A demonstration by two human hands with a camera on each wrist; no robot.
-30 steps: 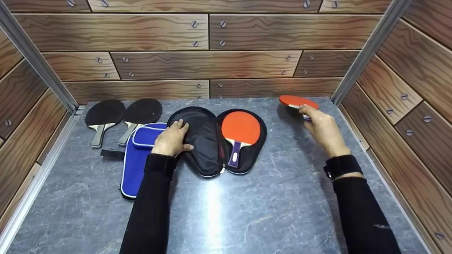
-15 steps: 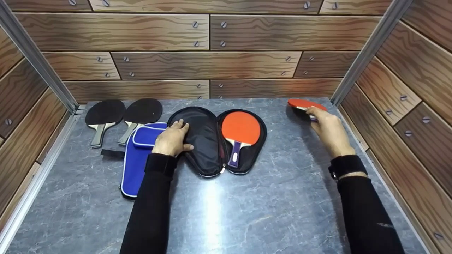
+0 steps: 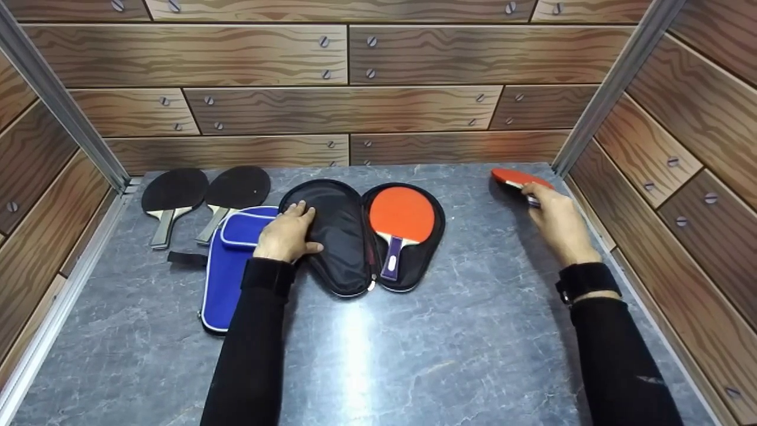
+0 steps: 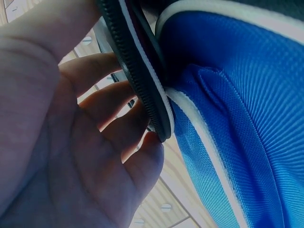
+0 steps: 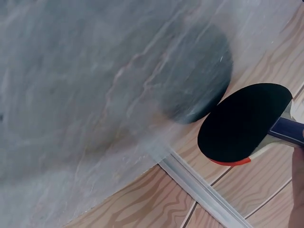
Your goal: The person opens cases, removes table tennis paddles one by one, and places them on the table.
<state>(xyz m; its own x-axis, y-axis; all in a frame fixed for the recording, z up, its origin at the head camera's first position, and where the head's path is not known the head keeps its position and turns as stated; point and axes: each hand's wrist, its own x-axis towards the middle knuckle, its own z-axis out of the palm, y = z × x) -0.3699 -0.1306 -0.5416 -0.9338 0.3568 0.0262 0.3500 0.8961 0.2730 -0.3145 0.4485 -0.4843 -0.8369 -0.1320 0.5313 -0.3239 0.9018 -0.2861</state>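
My left hand (image 3: 284,236) rests, fingers spread, on the left half of an unzipped black table tennis paddle case (image 3: 340,248). In the left wrist view its fingers (image 4: 140,159) meet the zipped edge of that case. An orange-red paddle with a purple handle (image 3: 402,214) lies in the right half. A blue paddle case (image 3: 222,296) is partly under my left hand and forearm. At the far right, my right hand (image 3: 559,225) grips a second paddle (image 3: 520,177) by its handle, red face up. The right wrist view shows its black underside (image 5: 247,123), tilted close to the tabletop.
Two black paddles (image 3: 176,190) with grey handles lie at the back left. A black strap (image 3: 188,258) sticks out beside the blue case. Wood-patterned walls (image 3: 426,106) and metal corner posts (image 3: 615,89) bound the grey table (image 3: 449,355).
My right hand has moved the red paddle to the right and slightly down, toward the back right corner. My left hand has stayed on the black case.
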